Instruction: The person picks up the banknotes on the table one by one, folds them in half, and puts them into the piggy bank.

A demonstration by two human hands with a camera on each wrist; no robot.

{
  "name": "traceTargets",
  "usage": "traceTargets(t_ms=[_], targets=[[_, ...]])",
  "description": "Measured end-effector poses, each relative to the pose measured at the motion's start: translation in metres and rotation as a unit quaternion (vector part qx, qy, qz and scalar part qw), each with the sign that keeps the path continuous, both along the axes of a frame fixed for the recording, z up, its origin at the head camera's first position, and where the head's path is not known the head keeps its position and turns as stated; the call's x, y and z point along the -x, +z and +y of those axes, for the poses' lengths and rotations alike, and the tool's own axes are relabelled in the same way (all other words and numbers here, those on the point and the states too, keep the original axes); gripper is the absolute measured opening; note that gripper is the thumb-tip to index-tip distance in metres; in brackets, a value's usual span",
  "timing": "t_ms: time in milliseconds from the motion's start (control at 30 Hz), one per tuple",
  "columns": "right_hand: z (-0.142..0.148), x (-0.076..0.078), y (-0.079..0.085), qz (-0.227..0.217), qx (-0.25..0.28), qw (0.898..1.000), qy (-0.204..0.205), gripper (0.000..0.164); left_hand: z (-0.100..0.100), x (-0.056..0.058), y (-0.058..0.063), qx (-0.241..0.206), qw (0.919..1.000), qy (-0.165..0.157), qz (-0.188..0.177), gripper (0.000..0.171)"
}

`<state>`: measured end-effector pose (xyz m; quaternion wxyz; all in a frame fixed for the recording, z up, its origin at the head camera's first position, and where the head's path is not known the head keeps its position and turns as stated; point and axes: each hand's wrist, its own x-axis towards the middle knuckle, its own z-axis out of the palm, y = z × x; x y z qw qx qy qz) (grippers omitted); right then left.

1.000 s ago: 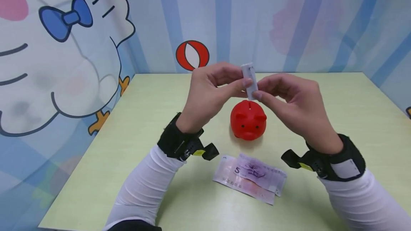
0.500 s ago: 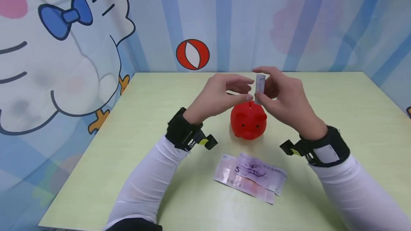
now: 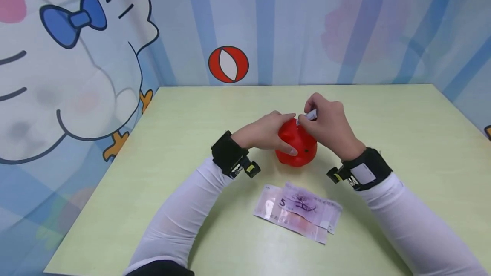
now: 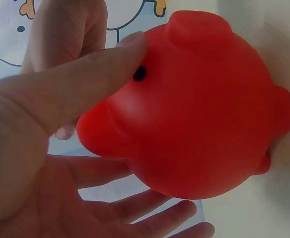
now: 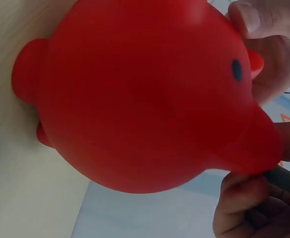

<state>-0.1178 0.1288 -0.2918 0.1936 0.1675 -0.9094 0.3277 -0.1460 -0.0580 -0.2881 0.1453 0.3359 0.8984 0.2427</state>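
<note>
A red piggy bank (image 3: 293,139) stands on the table, and my left hand (image 3: 264,132) holds it from the left. In the left wrist view the thumb (image 4: 127,49) presses beside the pig's eye, while the other fingers spread along its back. My right hand (image 3: 330,123) pinches a narrow folded or rolled banknote (image 3: 312,115) at the top of the pig. The note tilts, with its lower end touching the pig where the slot lies. Whether that end is inside the slot is hidden by my fingers.
Two overlapping banknotes, a purple one (image 3: 307,203) over a pinkish one (image 3: 268,205), lie flat in front of the piggy bank. The pale table (image 3: 172,139) meets a cartoon-printed backdrop (image 3: 299,20) at its back and left.
Both hands have come down from above the pig. My left hand has let go of the folded note and taken hold of the piggy bank. My right hand has lowered the note, now tilted, onto it.
</note>
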Motion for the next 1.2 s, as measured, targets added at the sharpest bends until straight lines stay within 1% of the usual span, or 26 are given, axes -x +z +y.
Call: traceTargets(t_ms=[133, 233, 300, 367, 433, 500, 600, 667, 767, 867, 967, 1200], targets=[[-0.005, 0.000, -0.004, 0.002, -0.037, 0.999, 0.014, 0.006, 0.001, -0.002, 0.000, -0.007, 1.0000, -0.005, -0.002, 0.083], [-0.011, 0.001, -0.007, -0.009, -0.069, 0.997, 0.020, 0.007, 0.001, -0.002, -0.001, -0.012, 0.9999, -0.011, -0.002, 0.076], [-0.013, 0.001, -0.008, -0.027, -0.091, 0.995, 0.022, 0.010, 0.001, -0.002, -0.002, -0.015, 0.9998, -0.012, -0.003, 0.073], [-0.012, 0.002, -0.007, -0.057, -0.098, 0.993, 0.032, 0.015, 0.001, -0.003, -0.002, -0.010, 0.9999, -0.010, -0.004, 0.076], [-0.008, 0.001, -0.001, -0.088, -0.098, 0.990, 0.048, 0.021, 0.002, -0.003, -0.002, -0.009, 0.9999, -0.011, -0.005, 0.078], [0.000, -0.001, 0.008, -0.120, -0.088, 0.986, 0.071, 0.027, 0.002, -0.003, -0.001, -0.009, 0.9998, -0.014, -0.006, 0.079], [0.012, -0.005, 0.022, -0.149, -0.078, 0.981, 0.100, 0.031, 0.003, -0.002, -0.001, -0.012, 0.9997, -0.017, -0.010, 0.080], [0.017, -0.006, 0.026, -0.150, -0.076, 0.979, 0.115, 0.030, 0.003, -0.002, -0.001, -0.010, 0.9998, -0.013, -0.014, 0.084], [0.018, -0.003, 0.025, -0.132, -0.075, 0.981, 0.123, 0.025, 0.003, -0.002, -0.001, -0.008, 0.9998, -0.006, -0.018, 0.088], [0.014, 0.000, 0.018, -0.106, -0.072, 0.986, 0.111, 0.019, 0.002, -0.002, -0.003, -0.007, 0.9998, -0.003, -0.019, 0.086], [0.011, 0.002, 0.013, -0.089, -0.067, 0.989, 0.094, 0.015, 0.002, -0.002, -0.003, -0.005, 0.9998, -0.002, -0.018, 0.084], [0.010, 0.005, 0.009, -0.067, -0.067, 0.992, 0.078, 0.012, 0.001, -0.003, -0.001, -0.006, 0.9999, -0.001, -0.012, 0.085]])
